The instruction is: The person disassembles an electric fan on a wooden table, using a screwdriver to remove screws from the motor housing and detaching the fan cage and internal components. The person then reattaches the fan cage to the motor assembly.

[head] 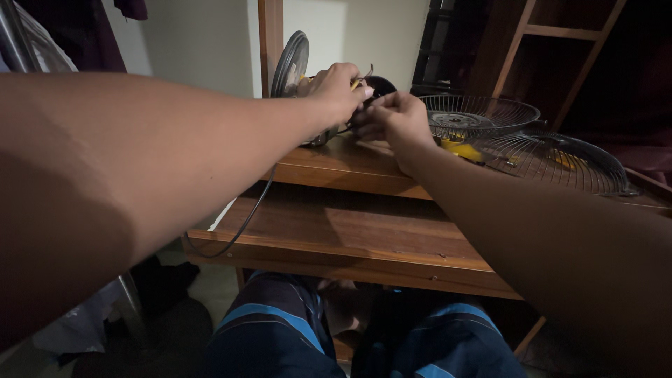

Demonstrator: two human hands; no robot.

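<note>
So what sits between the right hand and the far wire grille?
In the head view, another wire fan grille and a yellow part lie between the right hand and the far grille.

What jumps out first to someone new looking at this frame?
Two bare forearms reach in from both sides, and the left hand and right hand meet on a dark fan motor at the back of the wooden desk. To the right, two wire fan guards lie flat on the desk. A black cord droops off its left edge.
</note>
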